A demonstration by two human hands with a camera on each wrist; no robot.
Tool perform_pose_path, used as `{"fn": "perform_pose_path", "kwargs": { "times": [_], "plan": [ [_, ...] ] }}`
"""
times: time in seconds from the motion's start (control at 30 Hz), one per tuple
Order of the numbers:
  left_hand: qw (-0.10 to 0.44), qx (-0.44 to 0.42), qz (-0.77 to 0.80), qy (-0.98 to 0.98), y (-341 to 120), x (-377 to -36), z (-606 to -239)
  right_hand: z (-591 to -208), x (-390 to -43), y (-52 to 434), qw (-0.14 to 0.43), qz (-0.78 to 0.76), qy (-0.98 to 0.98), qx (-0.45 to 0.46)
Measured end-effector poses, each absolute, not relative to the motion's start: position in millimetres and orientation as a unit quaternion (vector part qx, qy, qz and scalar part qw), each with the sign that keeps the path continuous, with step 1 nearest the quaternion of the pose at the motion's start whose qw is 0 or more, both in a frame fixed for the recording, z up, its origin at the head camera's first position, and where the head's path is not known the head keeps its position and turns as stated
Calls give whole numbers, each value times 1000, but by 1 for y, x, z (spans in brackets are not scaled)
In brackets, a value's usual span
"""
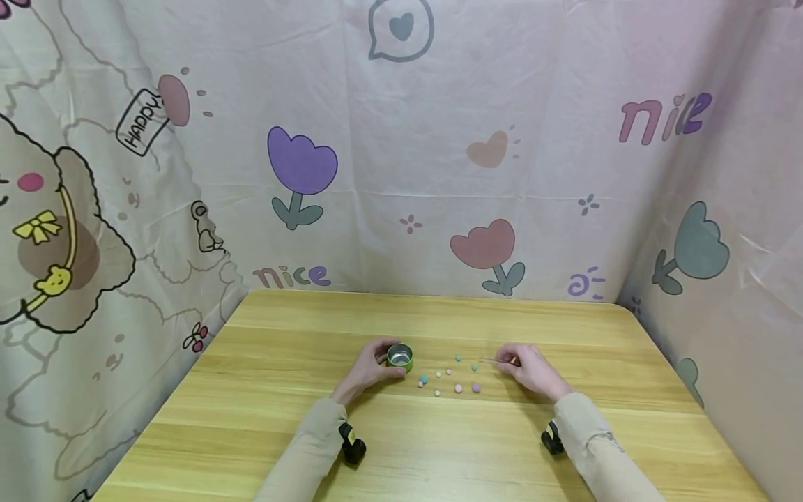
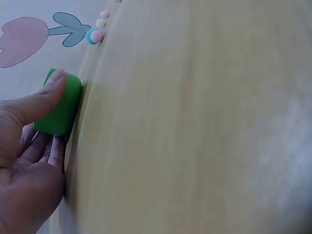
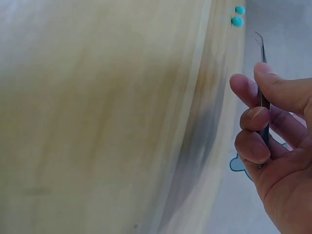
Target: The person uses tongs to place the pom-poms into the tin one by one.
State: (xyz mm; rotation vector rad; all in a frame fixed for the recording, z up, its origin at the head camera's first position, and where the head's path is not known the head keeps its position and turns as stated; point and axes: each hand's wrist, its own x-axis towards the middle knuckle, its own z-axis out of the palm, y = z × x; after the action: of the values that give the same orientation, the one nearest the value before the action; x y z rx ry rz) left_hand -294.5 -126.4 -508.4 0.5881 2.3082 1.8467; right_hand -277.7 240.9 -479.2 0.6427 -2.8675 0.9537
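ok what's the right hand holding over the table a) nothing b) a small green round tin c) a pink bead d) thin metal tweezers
d: in the right wrist view the right hand pinches thin metal tweezers between thumb and fingers; the small green round tin sits in the left hand, and the little coloured beads lie loose on the wooden table.

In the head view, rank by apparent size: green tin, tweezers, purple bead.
1. green tin, held by left hand
2. tweezers, pinched in right hand, partly hidden
3. purple bead
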Motion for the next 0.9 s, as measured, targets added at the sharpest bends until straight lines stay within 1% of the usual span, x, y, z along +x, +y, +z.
{"fn": "perform_pose_path", "kwargs": {
  "times": [0.63, 0.9],
  "plan": [
    [62, 187, 605, 772, -125, -293, -509, -478, -276, 236, 10, 285, -937, 203],
    [61, 199, 606, 768, -125, -294, -510, -479, -276, 234, 6, 285, -935, 212]
  ]
}}
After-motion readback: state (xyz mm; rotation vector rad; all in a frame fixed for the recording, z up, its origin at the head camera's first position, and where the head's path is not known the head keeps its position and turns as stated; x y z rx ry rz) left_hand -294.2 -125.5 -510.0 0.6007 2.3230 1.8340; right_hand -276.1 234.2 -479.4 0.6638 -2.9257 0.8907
